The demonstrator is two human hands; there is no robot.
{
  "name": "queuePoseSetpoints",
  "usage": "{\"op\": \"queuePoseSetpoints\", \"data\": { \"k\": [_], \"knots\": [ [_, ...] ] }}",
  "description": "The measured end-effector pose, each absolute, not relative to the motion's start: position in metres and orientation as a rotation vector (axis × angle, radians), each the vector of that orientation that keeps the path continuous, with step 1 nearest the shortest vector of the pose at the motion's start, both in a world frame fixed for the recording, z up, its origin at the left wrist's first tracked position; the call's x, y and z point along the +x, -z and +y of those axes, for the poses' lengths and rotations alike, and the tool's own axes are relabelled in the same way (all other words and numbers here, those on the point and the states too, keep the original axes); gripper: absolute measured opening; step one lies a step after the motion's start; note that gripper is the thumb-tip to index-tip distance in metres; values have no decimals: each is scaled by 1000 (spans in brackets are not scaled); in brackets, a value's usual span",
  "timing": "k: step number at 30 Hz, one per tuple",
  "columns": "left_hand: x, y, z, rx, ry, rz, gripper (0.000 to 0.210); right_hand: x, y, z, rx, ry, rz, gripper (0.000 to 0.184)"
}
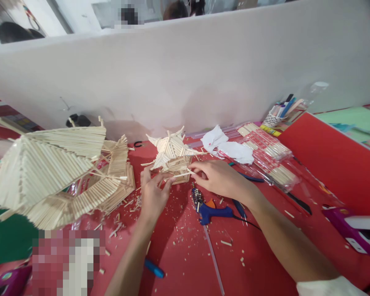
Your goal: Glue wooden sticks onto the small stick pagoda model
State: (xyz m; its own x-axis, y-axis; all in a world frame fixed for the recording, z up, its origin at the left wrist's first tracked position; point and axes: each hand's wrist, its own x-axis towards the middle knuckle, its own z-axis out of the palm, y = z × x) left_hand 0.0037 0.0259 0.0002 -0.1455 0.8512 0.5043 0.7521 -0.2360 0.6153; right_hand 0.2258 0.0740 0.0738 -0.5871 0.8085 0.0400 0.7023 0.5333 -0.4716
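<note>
The small stick model (pixel 172 158), a little roofed piece built from thin wooden sticks, sits on the red surface (pixel 188 255) just in front of the grey partition (pixel 185 78), and we hold it from both sides. Our left hand (pixel 152 193) pinches its lower left corner with thumb and fingers closed on the frame, which steadies the light piece so it does not slide; our right hand (pixel 217 179) closes its fingertips on a single stick (pixel 183 174) lying along the model's lower front edge, seemingly to keep that stick pressed in place against the frame. A blue glue gun (pixel 212 211) lies just below the right hand, nozzle toward the model, near enough to pick up quickly. To the left stands a much larger stick house (pixel 58 172), well apart from the small model. Behind the right hand lie crumpled white tissue (pixel 226 146) and clear packs of sticks (pixel 271 158). Offcuts of wood (pixel 123 224) are scattered over the surface around the hands.
</note>
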Motion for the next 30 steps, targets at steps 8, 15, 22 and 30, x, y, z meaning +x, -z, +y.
{"op": "queuePoseSetpoints", "data": {
  "k": [8,15,22,30],
  "knots": [
    [4,-2,26,1962,-1367,1835,6,226,-72,74,-1257,-577,-2530,34],
    [3,-1,26,1972,-1358,1840,7,226,-74,74,-1250,-596,-2532,34],
    [4,-1,26,1978,-1378,1828,8,226,-72,74,-1242,-585,-2525,35],
    [4,-3,25,1979,-1372,1830,12,226,-73,74,-1245,-605,-2517,34]
  ]
}}
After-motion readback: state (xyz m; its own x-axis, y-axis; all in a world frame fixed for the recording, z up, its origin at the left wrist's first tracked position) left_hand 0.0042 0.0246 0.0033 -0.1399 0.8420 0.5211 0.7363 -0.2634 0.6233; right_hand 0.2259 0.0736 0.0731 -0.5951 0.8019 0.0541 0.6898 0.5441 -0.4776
